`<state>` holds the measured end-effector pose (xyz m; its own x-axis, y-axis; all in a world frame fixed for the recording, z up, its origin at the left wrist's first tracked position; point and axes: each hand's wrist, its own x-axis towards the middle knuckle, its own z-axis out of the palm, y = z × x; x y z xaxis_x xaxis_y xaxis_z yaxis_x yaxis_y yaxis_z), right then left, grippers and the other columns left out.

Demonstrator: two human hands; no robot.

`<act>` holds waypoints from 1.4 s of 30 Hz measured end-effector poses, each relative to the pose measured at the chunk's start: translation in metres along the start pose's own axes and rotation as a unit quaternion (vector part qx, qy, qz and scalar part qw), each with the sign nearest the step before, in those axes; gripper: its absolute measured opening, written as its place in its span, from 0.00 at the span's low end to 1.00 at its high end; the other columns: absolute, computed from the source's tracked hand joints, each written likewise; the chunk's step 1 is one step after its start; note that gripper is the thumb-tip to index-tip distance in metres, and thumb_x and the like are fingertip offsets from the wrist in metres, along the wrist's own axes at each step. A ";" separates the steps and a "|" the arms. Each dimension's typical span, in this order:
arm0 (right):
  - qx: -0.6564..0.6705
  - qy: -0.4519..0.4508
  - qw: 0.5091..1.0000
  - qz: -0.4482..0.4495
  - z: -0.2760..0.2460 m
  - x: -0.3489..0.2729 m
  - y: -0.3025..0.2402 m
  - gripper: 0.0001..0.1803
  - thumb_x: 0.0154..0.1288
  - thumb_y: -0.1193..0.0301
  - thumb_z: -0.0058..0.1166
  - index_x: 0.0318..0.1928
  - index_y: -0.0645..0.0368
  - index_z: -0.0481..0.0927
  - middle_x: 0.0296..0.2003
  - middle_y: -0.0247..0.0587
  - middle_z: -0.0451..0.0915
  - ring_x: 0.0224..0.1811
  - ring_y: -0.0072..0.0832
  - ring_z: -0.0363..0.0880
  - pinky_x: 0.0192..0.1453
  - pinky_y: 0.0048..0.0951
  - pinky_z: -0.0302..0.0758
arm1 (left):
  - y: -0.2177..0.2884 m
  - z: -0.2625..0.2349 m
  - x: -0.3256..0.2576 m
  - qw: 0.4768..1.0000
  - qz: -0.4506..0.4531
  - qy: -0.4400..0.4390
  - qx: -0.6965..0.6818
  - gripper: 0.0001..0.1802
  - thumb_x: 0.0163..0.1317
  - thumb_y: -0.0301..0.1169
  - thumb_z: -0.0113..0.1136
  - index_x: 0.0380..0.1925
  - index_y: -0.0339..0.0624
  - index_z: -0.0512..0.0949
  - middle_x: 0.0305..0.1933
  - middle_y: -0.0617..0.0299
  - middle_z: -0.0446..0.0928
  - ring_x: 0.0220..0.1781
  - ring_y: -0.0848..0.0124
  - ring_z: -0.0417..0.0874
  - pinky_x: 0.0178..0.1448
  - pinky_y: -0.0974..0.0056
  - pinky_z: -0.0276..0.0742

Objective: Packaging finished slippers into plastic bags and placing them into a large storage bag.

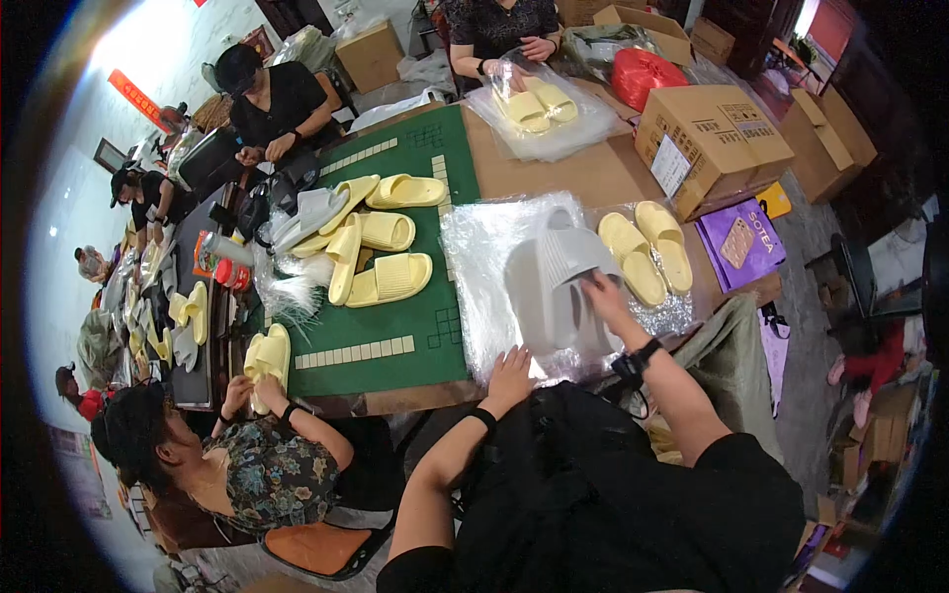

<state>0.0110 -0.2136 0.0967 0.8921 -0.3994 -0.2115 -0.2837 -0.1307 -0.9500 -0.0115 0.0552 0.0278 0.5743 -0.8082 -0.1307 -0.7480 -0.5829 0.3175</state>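
Observation:
A stack of clear plastic bags [481,267] lies in front of me at the table's edge. My left hand [510,377] rests flat on its near edge, fingers stretched out. Above the bags is a grey slipper [576,249] with a ribbed strap, its toe pointing away from me. My right hand [601,295] grips it at the strap's opening; the fingertips are partly hidden inside. Just right of it, a pair of pale yellow slippers [670,262] lies on clear plastic.
Yellow slippers [390,279] and grey ones are piled on a green mat [425,341] to the left. A cardboard box [707,148] and a purple bag [741,245] stand right. Co-workers sit left and across; one handles bagged yellow slippers [529,111].

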 end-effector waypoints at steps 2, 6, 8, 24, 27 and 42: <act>0.061 0.031 0.994 0.089 -0.036 -0.017 0.004 0.30 0.60 0.63 0.51 0.58 0.70 0.64 0.57 0.53 0.66 0.57 0.34 0.66 0.59 0.29 0.61 | 0.013 -0.027 0.010 1.000 -0.029 0.000 0.004 0.31 0.55 0.43 0.54 0.60 0.56 0.61 0.66 0.43 0.51 0.67 0.52 0.54 0.64 0.46 0.54; -0.009 -0.001 0.998 0.067 -0.071 -0.074 -0.036 0.36 0.59 0.61 0.54 0.60 0.71 0.59 0.57 0.48 0.65 0.57 0.29 0.65 0.58 0.25 0.63 | 0.007 -0.036 0.022 0.992 0.047 -0.002 0.116 0.32 0.58 0.50 0.49 0.63 0.64 0.56 0.67 0.47 0.50 0.64 0.53 0.58 0.59 0.49 0.58; 0.008 -0.097 0.989 0.112 -0.076 -0.089 -0.047 0.33 0.58 0.63 0.55 0.59 0.69 0.62 0.52 0.43 0.69 0.53 0.27 0.67 0.54 0.25 0.65 | 0.009 -0.038 0.031 0.993 0.033 -0.008 0.116 0.33 0.58 0.51 0.47 0.64 0.59 0.55 0.67 0.49 0.51 0.63 0.53 0.60 0.58 0.51 0.58; 0.054 -0.254 0.966 -0.005 -0.077 -0.096 -0.017 0.10 0.55 0.72 0.52 0.29 0.68 0.80 0.25 0.27 0.73 0.26 0.14 0.63 0.27 0.18 0.59 | 0.003 -0.080 0.061 0.991 -0.064 0.116 0.019 0.40 0.46 0.19 0.48 0.64 0.37 0.50 0.62 0.49 0.62 0.52 0.53 0.71 0.51 0.57 0.69; 0.009 -0.277 0.961 0.001 -0.054 -0.086 -0.001 0.09 0.55 0.73 0.52 0.30 0.69 0.79 0.26 0.28 0.74 0.27 0.13 0.65 0.29 0.18 0.62 | -0.027 -0.064 0.056 0.988 -0.081 0.121 -0.047 0.31 0.49 0.22 0.49 0.58 0.41 0.62 0.58 0.49 0.66 0.51 0.57 0.73 0.54 0.58 0.68; -0.210 0.084 0.960 -0.162 -0.020 -0.080 -0.009 0.09 0.50 0.70 0.51 0.20 0.65 0.75 0.18 0.51 0.66 0.24 0.46 0.67 0.29 0.40 0.63 | 0.021 -0.133 0.084 0.927 -0.097 0.322 -0.164 0.14 0.61 0.29 0.47 0.45 0.41 0.75 0.44 0.51 0.75 0.45 0.55 0.72 0.51 0.57 0.67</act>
<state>-0.0650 -0.1990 0.1269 0.8977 -0.4130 0.1536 -0.1494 -0.6133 -0.7756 0.0654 -0.0138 0.1486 0.8461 -0.4118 0.3385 -0.5289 -0.5693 0.6294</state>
